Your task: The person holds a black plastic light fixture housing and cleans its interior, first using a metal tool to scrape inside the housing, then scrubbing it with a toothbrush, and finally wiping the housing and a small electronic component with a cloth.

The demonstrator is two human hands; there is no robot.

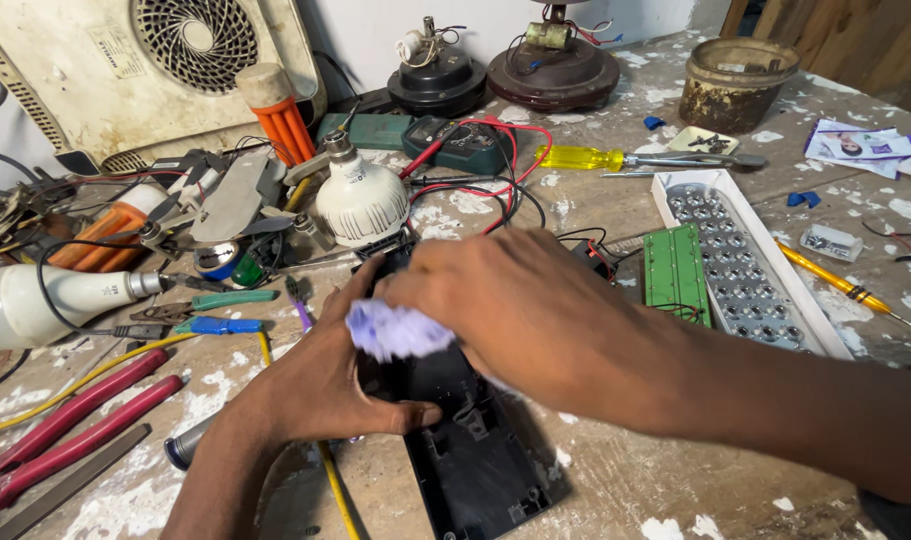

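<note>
**Two hands on a black plastic case**

Left hand (321, 385) on the bench (626, 470), fingers curled round the left edge of a long black plastic case (476, 470), thumb pressed on its inside. Right hand (521, 310) bent closed over a small crumpled pale purple cloth (396, 332), pushing it against the top end of the case. Cloth soft and blurry. Case smooth, hollow, lying flat at the front middle of the bench. Bench top rough, with patches of white paint.

Just behind the hands, a round white bulb (361, 200). To the right, a green circuit board (676, 272) beside a long white tray of tiny lights (741, 265). Red-handled pliers (76, 425) at the left, a yellow screwdriver (596, 158) farther back. Top end of the case hidden by the right hand.
</note>
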